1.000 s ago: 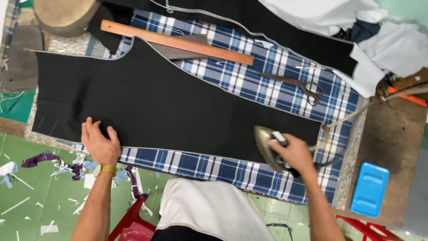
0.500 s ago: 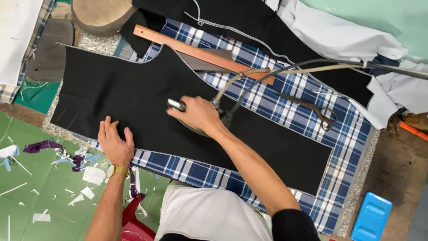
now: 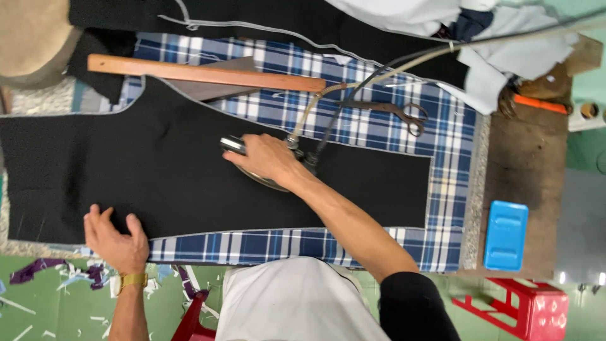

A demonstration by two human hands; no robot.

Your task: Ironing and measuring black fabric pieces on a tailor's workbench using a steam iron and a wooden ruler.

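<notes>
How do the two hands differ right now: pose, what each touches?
The right hand is closed around the iron in the middle of the black cloth; the left hand lies open, fingers spread, touching that cloth's near edge. The right arm reaches across the table; the left stays close to the body and wears a yellow watch, which the right wrist lacks. Both are bare and rest over the same cloth.

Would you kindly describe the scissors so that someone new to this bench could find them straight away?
Start from the blue plaid cloth covering the worktable, and look beyond the black fabric that the right hand is ironing. The scissors lie flat on the plaid, just past the right-hand end of the long wooden stick. They are the only dark metal tool with looped handles there.
</notes>
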